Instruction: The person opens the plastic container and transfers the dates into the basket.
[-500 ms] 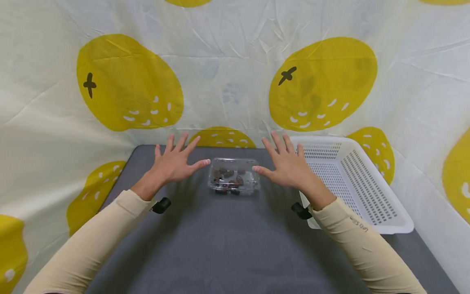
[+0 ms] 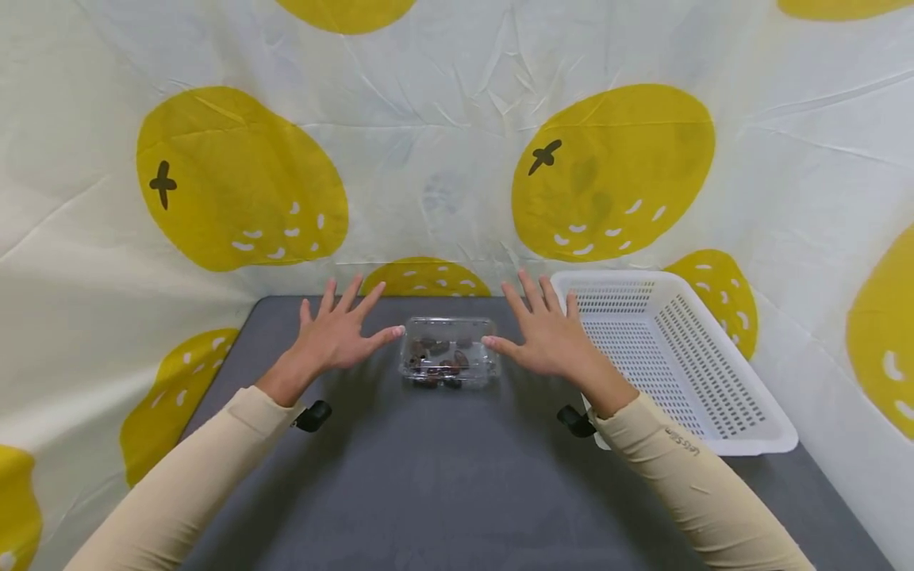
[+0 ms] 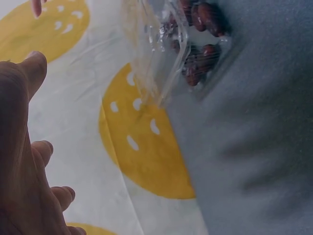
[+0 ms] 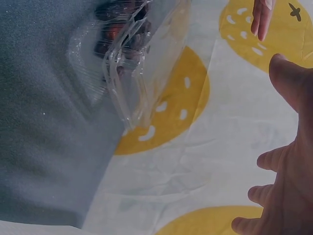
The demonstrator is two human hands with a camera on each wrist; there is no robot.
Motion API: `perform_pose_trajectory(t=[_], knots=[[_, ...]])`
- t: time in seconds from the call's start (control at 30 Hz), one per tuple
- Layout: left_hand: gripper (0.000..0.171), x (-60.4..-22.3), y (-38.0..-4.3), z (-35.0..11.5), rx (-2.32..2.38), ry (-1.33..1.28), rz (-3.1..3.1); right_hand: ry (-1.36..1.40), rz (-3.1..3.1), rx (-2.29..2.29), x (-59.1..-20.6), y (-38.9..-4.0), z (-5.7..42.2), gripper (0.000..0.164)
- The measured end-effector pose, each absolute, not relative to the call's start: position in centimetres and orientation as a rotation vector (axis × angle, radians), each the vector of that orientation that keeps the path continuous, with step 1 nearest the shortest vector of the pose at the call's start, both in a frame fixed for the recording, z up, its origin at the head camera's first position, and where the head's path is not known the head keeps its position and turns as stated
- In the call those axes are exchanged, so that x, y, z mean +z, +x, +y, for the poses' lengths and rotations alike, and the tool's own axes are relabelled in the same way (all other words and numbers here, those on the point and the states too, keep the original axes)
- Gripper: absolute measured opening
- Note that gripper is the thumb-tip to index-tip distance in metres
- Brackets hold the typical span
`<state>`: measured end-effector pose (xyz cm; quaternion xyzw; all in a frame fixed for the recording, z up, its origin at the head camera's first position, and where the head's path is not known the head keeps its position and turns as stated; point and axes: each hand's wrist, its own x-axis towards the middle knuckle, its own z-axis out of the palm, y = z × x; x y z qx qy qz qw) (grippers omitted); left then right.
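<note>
A clear plastic clamshell box (image 2: 450,363) with several dark reddish-brown fruits that look like dates (image 3: 208,19) stands toward the back of the grey table. My left hand (image 2: 334,337) hovers to the left of the box, palm down, fingers spread and holding nothing. On the other side my right hand (image 2: 548,337) is held the same way, its thumb tip overlapping the box's right edge in the head view. Both wrist views show the box apart from the fingers, its lid (image 4: 129,83) rising above the fruit.
A white perforated plastic basket (image 2: 774,432) sits at the right side of the table (image 2: 443,492), partly behind the right forearm. A white cloth with yellow fruit prints (image 2: 428,198) hangs behind the table and along its sides.
The head view has shifted slightly, so the scene sits a little lower and to the left. Both hands stay spread beside the box, with hardly any movement relative to it.
</note>
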<state>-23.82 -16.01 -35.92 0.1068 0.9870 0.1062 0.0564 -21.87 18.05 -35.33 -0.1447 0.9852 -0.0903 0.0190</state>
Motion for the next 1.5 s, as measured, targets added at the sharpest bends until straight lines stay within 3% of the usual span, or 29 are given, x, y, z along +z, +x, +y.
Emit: perform_pose_trajectory(t=[1.5], knots=[[0.094, -40.9, -23.2, -14.9, 0.399, 0.379, 3.001, -0.504, 3.027, -0.362, -39.5, -21.2, 15.7, 0.098]])
